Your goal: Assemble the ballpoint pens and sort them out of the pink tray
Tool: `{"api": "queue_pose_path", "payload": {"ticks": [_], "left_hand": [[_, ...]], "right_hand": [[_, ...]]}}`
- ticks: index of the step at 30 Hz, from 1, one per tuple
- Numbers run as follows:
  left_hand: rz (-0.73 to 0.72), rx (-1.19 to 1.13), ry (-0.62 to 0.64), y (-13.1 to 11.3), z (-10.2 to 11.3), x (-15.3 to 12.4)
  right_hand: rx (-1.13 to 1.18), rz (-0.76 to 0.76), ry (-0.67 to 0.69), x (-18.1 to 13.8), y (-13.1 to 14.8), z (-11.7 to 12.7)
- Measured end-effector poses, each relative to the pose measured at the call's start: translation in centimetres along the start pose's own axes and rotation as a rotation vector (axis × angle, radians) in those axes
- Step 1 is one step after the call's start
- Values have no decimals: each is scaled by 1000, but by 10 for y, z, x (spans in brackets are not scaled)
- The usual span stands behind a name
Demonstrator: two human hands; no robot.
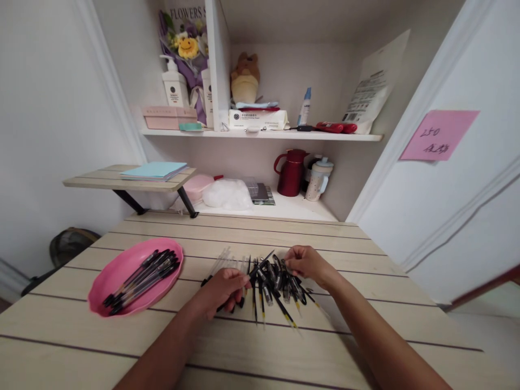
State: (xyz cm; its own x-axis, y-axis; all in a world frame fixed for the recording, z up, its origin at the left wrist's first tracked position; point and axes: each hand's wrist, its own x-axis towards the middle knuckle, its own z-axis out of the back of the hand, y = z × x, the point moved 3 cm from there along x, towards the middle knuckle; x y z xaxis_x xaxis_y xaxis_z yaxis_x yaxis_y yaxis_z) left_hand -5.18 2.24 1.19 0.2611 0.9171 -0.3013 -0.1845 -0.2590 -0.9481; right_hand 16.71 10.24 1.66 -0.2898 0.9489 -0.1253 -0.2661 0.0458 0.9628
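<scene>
The rod (263, 261), black, extends from the fingertips of the left hand (227, 290) toward the upper right, at the centre of the lower half of the frame. The caps (278, 276) lie in a heap between the two hands, directly below and left of the right hand (303, 262). The refills (288, 313), yellow-banded, fan out from the heap toward the bottom of the frame. The barrels (221, 260), clear, lie just behind and beside the left hand. The pens (146, 279) lie in the pink tray (97, 281), left of frame, well apart from both hands.

Legible text: "FLOWERS S" on the bouquet (187, 13), upper left; "250" on the pink note (441, 135), upper right, above further handwritten characters. Print on the bag (377, 81), upper right, and the pack (260, 120), upper centre, is too small to read.

Left hand: entering from lower left, thumb and forefinger together, clamped on the rod, remaining fingers curled. Right hand: entering from lower right, wrist bent, fingers curled at the right edge of the heap; whether its fingertips grip a part cannot be determined
</scene>
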Motion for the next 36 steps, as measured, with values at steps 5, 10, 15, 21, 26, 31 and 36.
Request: {"api": "queue_pose_path", "payload": {"ticks": [5,10,15,21,26,31,36], "left_hand": [[-34,140,-163,4,-4,7],[-116,193,-235,1,-13,9],[-191,221,-237,-5,-20,4],[-137,243,-133,0,-18,5],[-127,233,-127,3,-9,7],[-111,175,-186,2,-6,7],[-112,170,-216,4,-9,9]], "right_hand": [[-317,40,48,-1,-2,-1],[-122,23,61,-10,9,-11],[345,-48,175,-18,10,-50],[476,-5,35,-10,11,-33],[467,69,-164,-3,19,15],[150,54,-198,-4,13,25],[-546,3,-42,-7,10,12]]}}
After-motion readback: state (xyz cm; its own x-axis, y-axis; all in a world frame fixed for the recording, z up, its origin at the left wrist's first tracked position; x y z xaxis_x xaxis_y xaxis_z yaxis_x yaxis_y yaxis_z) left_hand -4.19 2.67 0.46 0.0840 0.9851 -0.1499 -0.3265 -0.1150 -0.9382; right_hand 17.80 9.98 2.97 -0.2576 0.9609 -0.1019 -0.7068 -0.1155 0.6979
